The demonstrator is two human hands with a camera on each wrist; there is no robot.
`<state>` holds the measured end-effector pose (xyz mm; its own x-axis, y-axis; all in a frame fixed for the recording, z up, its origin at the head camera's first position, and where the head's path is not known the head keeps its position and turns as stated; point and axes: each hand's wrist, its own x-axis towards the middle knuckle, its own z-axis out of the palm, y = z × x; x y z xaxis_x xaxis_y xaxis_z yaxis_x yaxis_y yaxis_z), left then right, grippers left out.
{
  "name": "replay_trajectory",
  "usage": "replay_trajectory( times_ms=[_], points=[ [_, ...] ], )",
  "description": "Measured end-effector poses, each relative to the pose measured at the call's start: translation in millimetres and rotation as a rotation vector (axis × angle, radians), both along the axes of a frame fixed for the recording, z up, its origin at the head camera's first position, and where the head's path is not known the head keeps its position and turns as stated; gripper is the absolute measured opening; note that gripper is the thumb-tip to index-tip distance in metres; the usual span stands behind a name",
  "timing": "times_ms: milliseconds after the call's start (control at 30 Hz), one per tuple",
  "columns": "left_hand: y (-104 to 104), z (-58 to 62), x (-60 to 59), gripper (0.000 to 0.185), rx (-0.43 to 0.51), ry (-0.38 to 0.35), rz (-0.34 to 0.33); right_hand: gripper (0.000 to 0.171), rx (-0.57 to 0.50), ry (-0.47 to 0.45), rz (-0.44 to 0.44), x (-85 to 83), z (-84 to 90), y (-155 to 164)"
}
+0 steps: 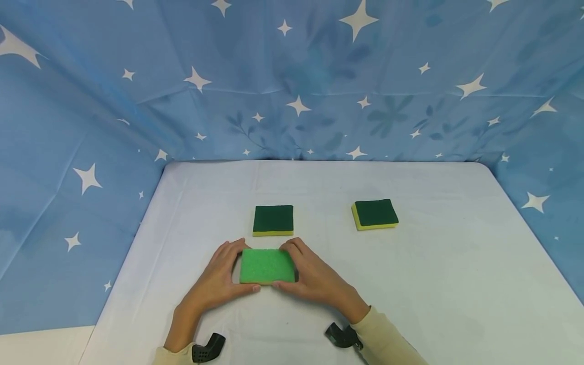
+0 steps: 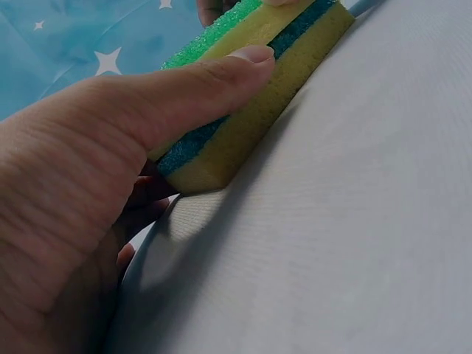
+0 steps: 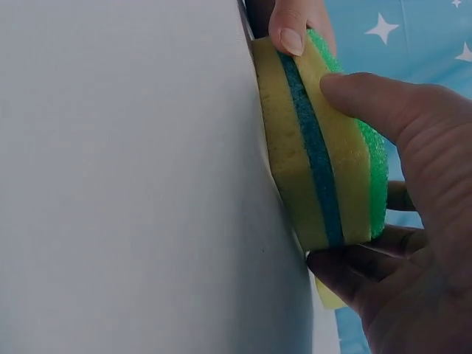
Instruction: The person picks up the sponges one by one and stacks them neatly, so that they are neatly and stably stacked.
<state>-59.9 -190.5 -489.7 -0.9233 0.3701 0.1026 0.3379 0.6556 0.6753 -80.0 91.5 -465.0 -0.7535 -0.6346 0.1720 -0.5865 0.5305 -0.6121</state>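
Note:
A stack of two sponges (image 1: 266, 266), light green on top, lies on the white table (image 1: 410, 284) near its front. From the side the stack (image 3: 317, 162) shows yellow, dark blue-green and yellow layers under the green. My left hand (image 1: 234, 268) grips its left end, thumb (image 2: 221, 74) on the near side and fingers round the far edge. At the right end my right hand (image 1: 296, 266) holds it the same way, thumb (image 3: 369, 110) pressed on the near side. In the left wrist view the stack (image 2: 243, 110) rests flat on the table.
Two more sponges with dark green tops and yellow bases lie farther back: one (image 1: 273, 220) just behind the stack, the other (image 1: 375, 214) to the right. Blue star-patterned cloth (image 1: 292, 81) walls the table on the back and both sides.

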Motion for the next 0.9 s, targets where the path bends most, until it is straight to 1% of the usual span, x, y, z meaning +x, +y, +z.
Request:
replay_trajectory(
  times_ms=[233, 367, 567, 900],
  points=[
    [-0.1, -2.1, -0.2, 0.085, -0.001, 0.001, 0.012, 0.072, -0.007, 0.012, 0.006, -5.3, 9.9, 6.8],
    [-0.1, -2.4, 0.1, 0.085, -0.001, -0.003, 0.016, 0.074, -0.039, 0.005, -0.028, -10.9, 20.2, 13.9],
    [0.1, -1.3, -0.8, 0.086, -0.001, -0.010, 0.012, 0.073, -0.095, 0.034, -0.073, -21.4, 29.2, 29.0],
    [-0.2, -0.5, 0.0, 0.088, 0.011, -0.052, 0.032, 0.076, -0.095, 0.028, -0.161, -32.1, 38.0, 50.2]
  ],
)
